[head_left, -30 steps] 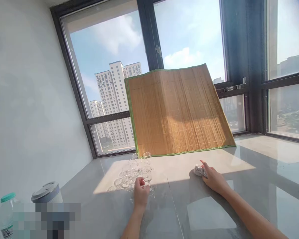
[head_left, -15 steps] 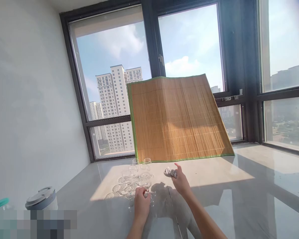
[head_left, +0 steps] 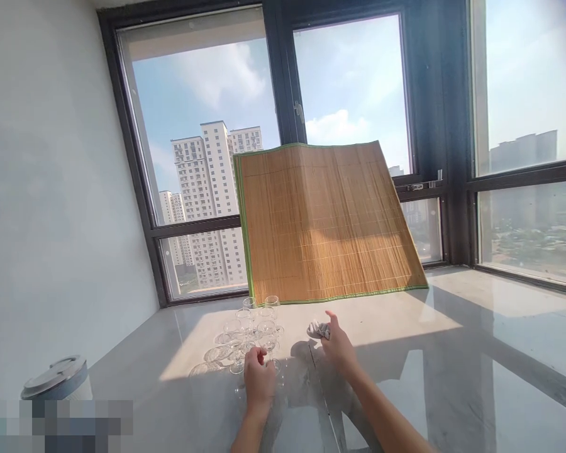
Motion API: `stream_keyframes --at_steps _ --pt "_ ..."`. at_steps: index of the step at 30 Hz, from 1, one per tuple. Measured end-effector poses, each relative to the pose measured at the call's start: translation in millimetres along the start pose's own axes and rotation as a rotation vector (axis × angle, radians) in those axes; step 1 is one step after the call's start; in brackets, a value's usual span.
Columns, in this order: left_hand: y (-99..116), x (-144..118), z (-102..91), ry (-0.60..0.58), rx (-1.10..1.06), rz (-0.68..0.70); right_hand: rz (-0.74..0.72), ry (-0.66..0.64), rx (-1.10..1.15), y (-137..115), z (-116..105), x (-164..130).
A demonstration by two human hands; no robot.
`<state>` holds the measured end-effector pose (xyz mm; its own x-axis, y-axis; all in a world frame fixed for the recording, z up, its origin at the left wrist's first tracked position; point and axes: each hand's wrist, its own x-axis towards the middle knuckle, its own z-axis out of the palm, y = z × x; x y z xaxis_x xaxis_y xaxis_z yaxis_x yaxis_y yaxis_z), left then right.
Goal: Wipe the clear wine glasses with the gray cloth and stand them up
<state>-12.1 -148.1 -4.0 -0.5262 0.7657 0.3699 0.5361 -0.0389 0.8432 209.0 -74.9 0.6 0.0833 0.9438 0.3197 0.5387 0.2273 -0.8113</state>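
Several small clear stemmed glasses (head_left: 266,328) stand upright in a close group on the glossy counter. My left hand (head_left: 259,379) is at the near end of the group, its fingers curled around a stemmed glass (head_left: 276,365) that it mostly hides. To the right of the glasses, my right hand (head_left: 338,345) is closed on a crumpled whitish cloth (head_left: 317,329), thumb pointing up. The cloth is held just above the counter, apart from the glasses.
A bamboo mat (head_left: 330,220) with green edging leans against the window (head_left: 202,157) behind the glasses. A lidded cup (head_left: 59,377) stands at the lower left, partly covered by blurred blocks. Sunlight and shadows cross the grey counter (head_left: 382,314).
The view has turned slightly to the right, so everything sits further left in the picture. Both hands stay in nearly the same places, the cloth still in my right hand.
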Motion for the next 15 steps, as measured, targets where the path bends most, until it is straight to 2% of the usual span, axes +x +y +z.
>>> stream_keyframes --at_steps 4,9,12,15 --pt "6 -5 -16.6 0.114 -0.027 -0.076 0.091 0.046 -0.017 0 -9 4" --pt "9 -10 -24.8 0.039 -0.137 0.037 0.255 0.174 0.084 16 -28 16" --pt "11 -14 -22.1 -0.018 -0.101 0.102 0.325 0.196 0.14 21 -37 20" --pt "11 -13 -20.7 -0.01 -0.044 0.111 0.351 0.212 0.18 22 -39 20"
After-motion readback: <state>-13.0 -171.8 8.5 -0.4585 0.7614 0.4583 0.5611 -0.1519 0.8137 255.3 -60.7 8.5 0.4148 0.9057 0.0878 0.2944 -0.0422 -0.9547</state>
